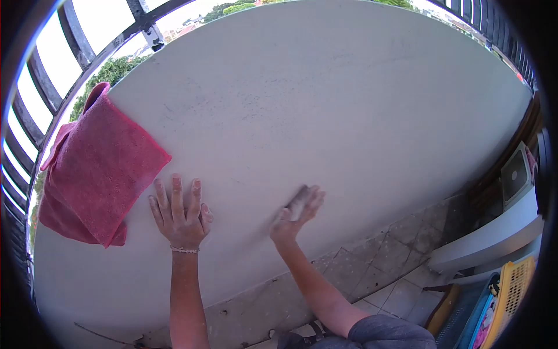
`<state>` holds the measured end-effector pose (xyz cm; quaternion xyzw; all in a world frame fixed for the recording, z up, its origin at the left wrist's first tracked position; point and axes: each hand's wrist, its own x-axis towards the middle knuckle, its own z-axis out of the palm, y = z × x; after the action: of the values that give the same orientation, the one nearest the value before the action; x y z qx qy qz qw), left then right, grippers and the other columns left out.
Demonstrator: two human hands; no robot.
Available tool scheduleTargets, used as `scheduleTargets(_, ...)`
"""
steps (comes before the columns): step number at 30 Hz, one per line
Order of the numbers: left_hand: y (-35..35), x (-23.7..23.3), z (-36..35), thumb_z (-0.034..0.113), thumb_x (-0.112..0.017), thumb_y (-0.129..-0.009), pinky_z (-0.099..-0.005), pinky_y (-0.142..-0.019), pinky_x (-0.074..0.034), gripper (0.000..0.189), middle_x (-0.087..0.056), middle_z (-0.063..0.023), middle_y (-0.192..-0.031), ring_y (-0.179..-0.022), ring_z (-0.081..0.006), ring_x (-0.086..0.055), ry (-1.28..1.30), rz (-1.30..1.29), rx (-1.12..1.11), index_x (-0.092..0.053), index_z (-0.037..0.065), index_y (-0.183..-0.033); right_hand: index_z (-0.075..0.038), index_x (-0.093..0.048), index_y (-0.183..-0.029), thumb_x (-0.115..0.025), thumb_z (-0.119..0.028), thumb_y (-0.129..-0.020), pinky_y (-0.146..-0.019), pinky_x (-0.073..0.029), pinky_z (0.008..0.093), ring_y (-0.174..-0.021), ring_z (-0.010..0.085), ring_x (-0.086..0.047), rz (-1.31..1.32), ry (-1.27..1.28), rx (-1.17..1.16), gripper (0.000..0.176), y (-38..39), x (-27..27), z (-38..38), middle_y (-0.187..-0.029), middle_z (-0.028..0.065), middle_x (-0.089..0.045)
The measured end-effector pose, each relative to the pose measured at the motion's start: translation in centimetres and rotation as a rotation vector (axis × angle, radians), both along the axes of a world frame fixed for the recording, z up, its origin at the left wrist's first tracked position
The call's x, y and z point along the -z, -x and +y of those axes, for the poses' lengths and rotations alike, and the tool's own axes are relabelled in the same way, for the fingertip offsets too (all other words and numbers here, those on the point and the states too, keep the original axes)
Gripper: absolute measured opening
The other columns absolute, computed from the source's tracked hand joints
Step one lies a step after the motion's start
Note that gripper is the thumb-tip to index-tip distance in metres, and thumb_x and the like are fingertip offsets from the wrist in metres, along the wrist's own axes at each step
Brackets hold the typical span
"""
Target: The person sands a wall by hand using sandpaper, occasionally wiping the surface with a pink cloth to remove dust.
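Pale and smooth, with faint dark marks higher up, the wall [325, 116] fills most of the view. My left hand [181, 215] lies flat on it, fingers spread and dusty, a bracelet at the wrist. To the right, my right hand [297, 214] is against the wall with its fingers around a thin, dark-edged block [296, 199], blurred and partly hidden by the hand. A dark red cloth [110, 168] hangs over the top of the wall, just left of my left hand.
Dark metal railings [43, 75] run along the left. Dusty floor tiles [372, 264] lie at the wall's foot. At the lower right are a white curved piece of furniture [494, 232], a yellow basket [511, 285] and a blue basket [465, 311].
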<state>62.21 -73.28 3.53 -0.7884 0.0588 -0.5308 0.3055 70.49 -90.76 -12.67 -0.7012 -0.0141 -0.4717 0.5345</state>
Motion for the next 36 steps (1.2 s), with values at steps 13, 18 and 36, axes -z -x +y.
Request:
scheduleTargets(13, 0.1, -0.1, -0.1, 0.032, -0.032, -0.101, -0.0518, -0.109, -0.035, 0.044, -0.049, -0.0139, -0.144, -0.133, -0.0407, -0.046, 0.032, -0.065, 0.036, -0.055, 0.020, -0.136, -0.002, -0.008, -0.155, -0.028, -0.036, -0.104, -0.119, -0.011, 0.0522, -0.147, 0.0396, -0.017, 0.268, -0.334, 0.141, 0.064, 2.0, -5.5, 5.9, -0.159, 0.0259, -0.015)
scheduleTargets(18, 0.2, 0.0, -0.1, 0.031, -0.033, -0.101, -0.0505, -0.108, -0.037, 0.043, -0.049, -0.0145, -0.143, -0.132, -0.0407, -0.047, 0.023, -0.079, 0.062, -0.055, 0.019, -0.136, 0.000, -0.009, -0.155, -0.036, -0.039, -0.103, -0.113, -0.019, 0.0620, -0.147, 0.0466, -0.003, 0.630, -0.292, 0.111, 0.070, -3.5, -3.0, -3.5, -0.160, 0.0261, -0.006)
scheduleTargets(36, 0.0, -0.6, -0.1, 0.026, -0.030, -0.103, -0.0471, -0.103, -0.038, 0.044, -0.045, -0.0178, -0.145, -0.135, -0.0430, -0.043, -0.064, -0.084, 0.025, -0.046, 0.012, -0.142, -0.008, -0.019, -0.154, -0.029, -0.039, -0.105, -0.115, -0.021, 0.0502, -0.149, 0.0356, -0.014, 0.488, -0.671, 0.247, 0.059, -9.5, 0.4, -10.4, -0.162, 0.0175, -0.014)
